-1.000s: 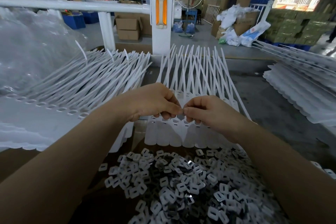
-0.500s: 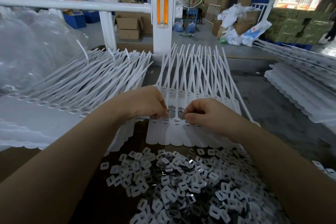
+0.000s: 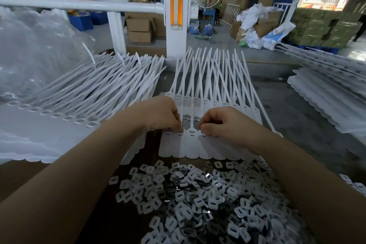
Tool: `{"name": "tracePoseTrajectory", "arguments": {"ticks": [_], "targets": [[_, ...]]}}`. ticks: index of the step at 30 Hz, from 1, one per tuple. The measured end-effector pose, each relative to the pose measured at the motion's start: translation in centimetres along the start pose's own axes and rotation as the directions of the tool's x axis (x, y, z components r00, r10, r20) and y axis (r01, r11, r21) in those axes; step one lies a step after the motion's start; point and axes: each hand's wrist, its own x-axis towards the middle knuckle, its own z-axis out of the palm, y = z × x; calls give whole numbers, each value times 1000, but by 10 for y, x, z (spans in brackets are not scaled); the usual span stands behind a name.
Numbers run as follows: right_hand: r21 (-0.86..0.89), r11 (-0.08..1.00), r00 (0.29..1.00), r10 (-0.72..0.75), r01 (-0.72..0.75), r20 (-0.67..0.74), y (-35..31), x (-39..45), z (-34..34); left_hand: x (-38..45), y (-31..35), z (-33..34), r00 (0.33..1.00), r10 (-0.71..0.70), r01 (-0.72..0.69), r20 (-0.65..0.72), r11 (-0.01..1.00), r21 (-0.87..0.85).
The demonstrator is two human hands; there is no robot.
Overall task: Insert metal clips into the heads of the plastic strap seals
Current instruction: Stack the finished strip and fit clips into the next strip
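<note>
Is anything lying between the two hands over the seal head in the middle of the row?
Nothing visible does. The left hand and right hand flank the seal head, whose opening shows uncovered.

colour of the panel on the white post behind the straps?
Orange, two vertical strips on the post. Head view, the only one, shows it clearly.

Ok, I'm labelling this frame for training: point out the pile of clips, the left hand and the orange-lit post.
pile of clips [image 3: 198, 200], head view, middle of the heap.
left hand [image 3: 162, 114], head view, back of the hand.
orange-lit post [image 3: 176, 32], head view, white front face below the orange panel.
</note>
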Motion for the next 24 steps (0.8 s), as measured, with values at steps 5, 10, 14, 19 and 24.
{"name": "tracePoseTrajectory", "arguments": {"ticks": [5, 10, 14, 19, 24], "targets": [[17, 1000, 1000, -3, 3, 0, 1, -1, 1, -3, 1, -1, 995, 93, -90, -32, 992, 92], [8, 1000, 1000, 2, -2, -2, 1, 0, 1, -2, 0, -5, 982, 190, -185, -11, 965, 184], [-2, 1000, 1000, -4, 4, 6, 1, 1, 0, -2, -3, -7, 988, 136, -140, 67, 989, 52], [-2, 1000, 1000, 1, -1, 6, 1, 1, 0, -3, -3, -8, 993, 83, -80, 87, 996, -42], [-5, 1000, 1000, 6, -6, 5, 0, 1, 0, -4, 1, -5, 995, 29, -25, 98, 999, -41]]}}
